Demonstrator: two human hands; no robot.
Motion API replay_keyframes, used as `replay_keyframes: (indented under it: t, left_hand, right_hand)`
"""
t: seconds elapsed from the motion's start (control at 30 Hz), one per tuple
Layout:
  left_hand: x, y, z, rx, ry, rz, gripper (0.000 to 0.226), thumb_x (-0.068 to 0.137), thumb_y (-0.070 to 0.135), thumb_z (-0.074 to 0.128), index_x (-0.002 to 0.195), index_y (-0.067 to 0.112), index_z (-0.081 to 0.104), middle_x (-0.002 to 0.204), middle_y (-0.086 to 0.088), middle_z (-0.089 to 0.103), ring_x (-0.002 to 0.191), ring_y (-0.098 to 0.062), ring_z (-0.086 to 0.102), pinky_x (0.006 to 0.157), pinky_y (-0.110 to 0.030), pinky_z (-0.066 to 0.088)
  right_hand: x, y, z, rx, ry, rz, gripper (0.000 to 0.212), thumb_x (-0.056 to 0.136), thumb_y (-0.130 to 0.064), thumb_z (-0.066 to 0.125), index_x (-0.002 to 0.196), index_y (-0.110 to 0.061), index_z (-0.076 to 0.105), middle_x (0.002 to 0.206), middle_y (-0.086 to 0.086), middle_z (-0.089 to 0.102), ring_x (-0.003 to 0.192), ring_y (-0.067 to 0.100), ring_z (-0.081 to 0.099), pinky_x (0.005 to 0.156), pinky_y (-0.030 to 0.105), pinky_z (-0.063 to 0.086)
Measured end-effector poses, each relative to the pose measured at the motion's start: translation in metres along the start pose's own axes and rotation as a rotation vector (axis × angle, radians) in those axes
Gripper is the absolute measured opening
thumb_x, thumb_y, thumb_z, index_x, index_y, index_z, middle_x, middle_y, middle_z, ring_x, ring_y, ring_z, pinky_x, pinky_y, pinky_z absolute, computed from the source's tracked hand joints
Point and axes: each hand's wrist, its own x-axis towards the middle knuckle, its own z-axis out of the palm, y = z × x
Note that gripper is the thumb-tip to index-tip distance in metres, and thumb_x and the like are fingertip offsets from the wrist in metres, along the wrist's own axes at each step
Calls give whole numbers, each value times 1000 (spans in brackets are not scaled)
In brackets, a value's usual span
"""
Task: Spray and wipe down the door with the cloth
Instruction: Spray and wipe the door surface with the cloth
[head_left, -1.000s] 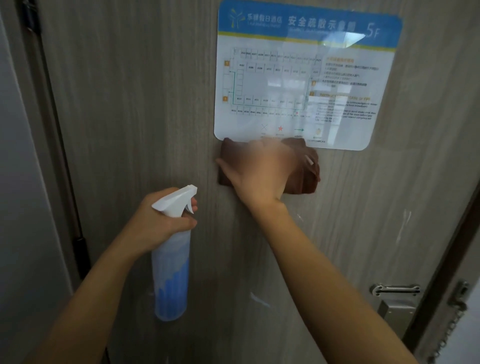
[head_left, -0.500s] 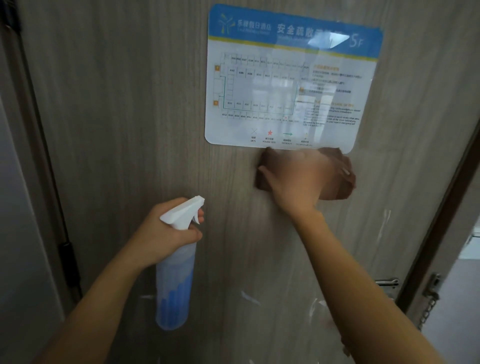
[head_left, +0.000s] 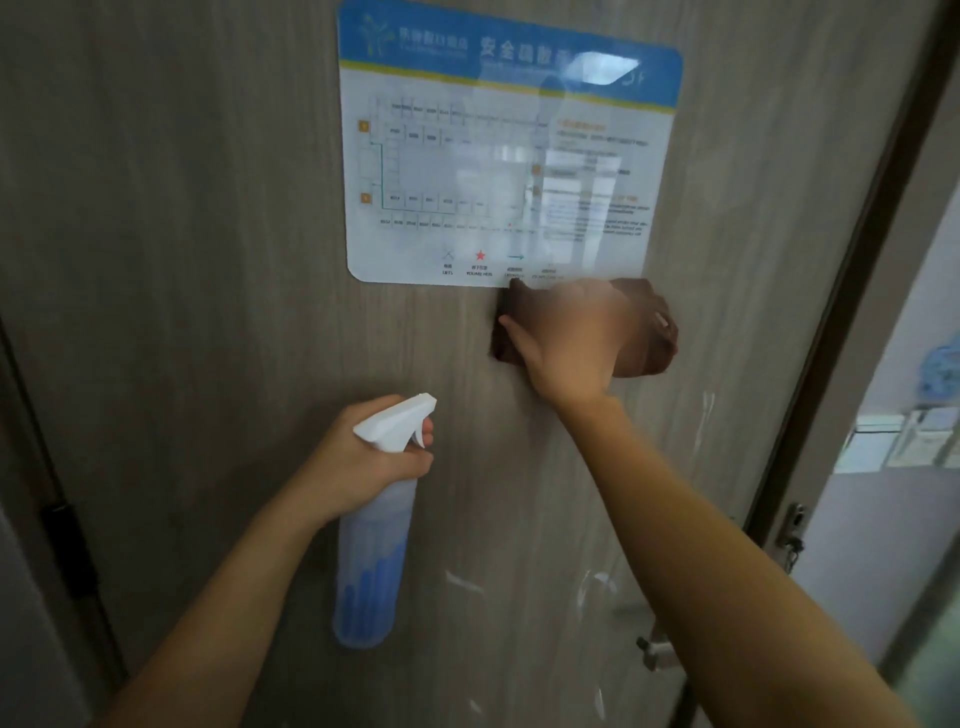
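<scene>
Below the evacuation plan (head_left: 506, 150), the right hand (head_left: 569, 340) pressed the brown cloth (head_left: 649, 332) flat-fingered against the door (head_left: 182, 234); at seven o'clock the left hand (head_left: 363, 457) gripped the spray bottle (head_left: 371, 561). Wiping upward risked snagging the plan's lower edge.

One door (head_left: 208, 260), wood grain. One evacuation sign (head_left: 467, 171) stuck on it. One brown cloth (head_left: 652, 332). One spray bottle (head_left: 371, 551), white trigger, blue liquid. Two hands: left hand (head_left: 363, 462), right hand (head_left: 571, 343). One door handle (head_left: 657, 652), lower right. One black hinge (head_left: 67, 545), left edge.
</scene>
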Motion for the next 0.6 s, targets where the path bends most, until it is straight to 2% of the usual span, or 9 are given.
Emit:
replay_keyframes:
  t: [0.2, 0.3, 0.4, 0.5, 0.6]
  left_hand:
    - [1, -7, 31, -23, -13, -19, 20, 63, 8, 75, 82, 9, 69, 79, 2, 69, 77, -10, 67, 72, -23, 52]
    - [4, -11, 39, -11, 2, -40, 16, 61, 8, 74, 75, 14, 69, 81, -7, 70, 82, -21, 70, 75, -29, 53]
    - [6, -11, 48, 1, 18, -39, 15, 59, 7, 71, 73, 12, 69, 80, -5, 71, 80, -15, 71, 70, -21, 52]
    - [7, -13, 53, 24, 18, -47, 19, 59, 8, 70, 78, 3, 68, 78, -7, 71, 78, -14, 71, 71, -22, 52]
    - [6, -15, 55, 46, 19, -57, 12, 60, 9, 71, 70, 15, 67, 74, -6, 69, 80, -28, 70, 74, -31, 53]
  right_hand:
    - [-3, 14, -2, 0, 4, -43, 62, 81, -71, 53, 92, -10, 57, 98, 15, 56, 94, 34, 49, 89, 49, 32]
    - [-3, 17, -1, 1, 12, -63, 61, 82, -71, 53, 91, -11, 56, 98, 15, 56, 93, 33, 48, 88, 48, 31]
    - [-4, 18, -1, 4, 20, -66, 61, 81, -71, 52, 90, -11, 56, 97, 14, 56, 92, 32, 46, 86, 46, 29]
    - [-2, 18, 0, 10, 23, -68, 61, 81, -71, 53, 90, -10, 57, 97, 13, 57, 93, 31, 44, 86, 46, 29]
    - [-2, 19, -1, 19, 26, -70, 61, 80, -71, 54, 90, -10, 58, 97, 13, 57, 93, 31, 43, 86, 46, 28]
